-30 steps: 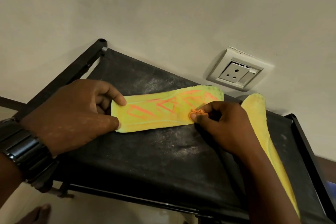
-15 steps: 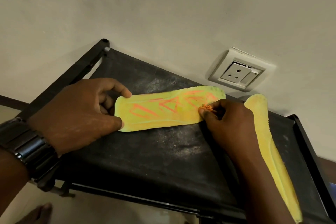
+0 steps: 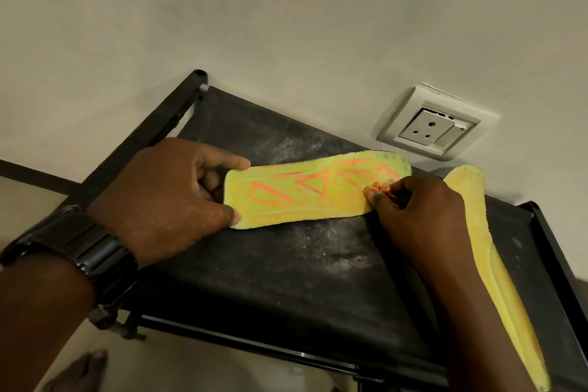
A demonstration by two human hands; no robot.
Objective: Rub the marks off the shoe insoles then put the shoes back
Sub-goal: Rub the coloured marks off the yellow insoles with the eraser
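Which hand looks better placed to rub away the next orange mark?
Probably the right hand: it pinches the small orange wad against the marked insole, while the left hand holds its other end.

we see dim, warm yellowish light, even across the wall [image 3: 286, 9]. the right hand [image 3: 423, 219] drops a soft shadow on the black shelf top [image 3: 302, 264], whose dust catches a faint sheen. wide-angle bending curves the edges; focus softens at the corners.

Plain off-white wall [image 3: 286, 25]; white socket plate [image 3: 437, 126] mounted on it; black fabric-topped rack [image 3: 302, 264] against wall; pale floor [image 3: 197, 363] below.
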